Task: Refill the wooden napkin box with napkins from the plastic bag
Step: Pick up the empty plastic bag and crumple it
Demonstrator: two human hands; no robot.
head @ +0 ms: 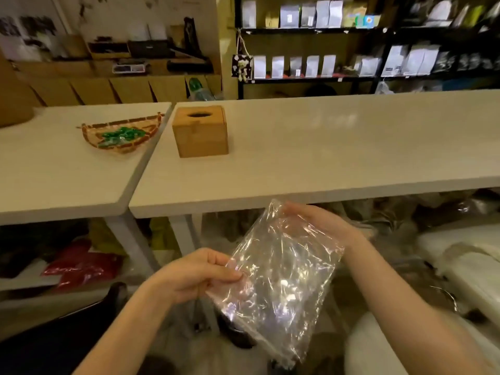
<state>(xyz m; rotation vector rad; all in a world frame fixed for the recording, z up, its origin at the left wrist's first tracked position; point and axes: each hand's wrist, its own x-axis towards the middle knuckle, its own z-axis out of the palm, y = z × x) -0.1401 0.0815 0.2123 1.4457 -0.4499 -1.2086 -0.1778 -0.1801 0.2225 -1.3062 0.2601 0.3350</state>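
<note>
A clear, crinkled plastic bag [281,277] hangs between both hands, below the table's front edge. I see no napkins inside it; it looks flat and see-through. My left hand [197,274] pinches its left edge between thumb and fingers. Behind the bag's upper right part, my right hand [316,223] holds the top. The wooden napkin box [200,133] stands upright on the white table [324,147], near its left end, with a dark oval hole in its lid. No napkin shows in the hole.
A second white table [54,171] adjoins on the left and carries a woven basket [121,135] with green wrapped items. Black shelves with white pouches [311,66] stand behind. Red bags [81,266] and clutter lie under the tables.
</note>
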